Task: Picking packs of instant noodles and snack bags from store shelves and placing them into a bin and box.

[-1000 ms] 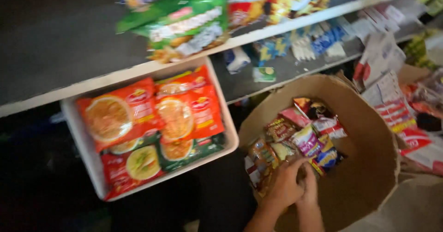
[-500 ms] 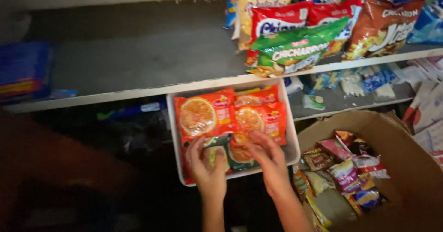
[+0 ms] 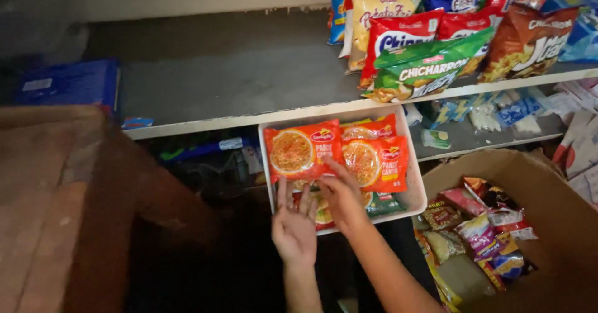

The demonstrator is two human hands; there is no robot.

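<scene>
A white tray (image 3: 416, 188) sits on a lower shelf and holds several orange noodle packets (image 3: 299, 151), with a green packet (image 3: 383, 204) beneath them. My left hand (image 3: 294, 226) hovers at the tray's front edge, palm down and fingers spread, holding nothing. My right hand (image 3: 341, 198) lies just to its right, fingers curled on the lower edge of an orange noodle packet where two packets (image 3: 380, 160) meet. The packets under my hands are partly hidden.
A grey shelf (image 3: 218, 70) above carries snack bags (image 3: 417, 70) at the right and a blue box (image 3: 68, 82) at the left. An open cardboard box (image 3: 560, 226) of small packets stands at lower right. A brown wooden surface (image 3: 50, 194) fills the left.
Both hands left the cardboard box and came over to the white tray. The view swung left and upward, and the left hand has now pulled back to the tray's front edge.
</scene>
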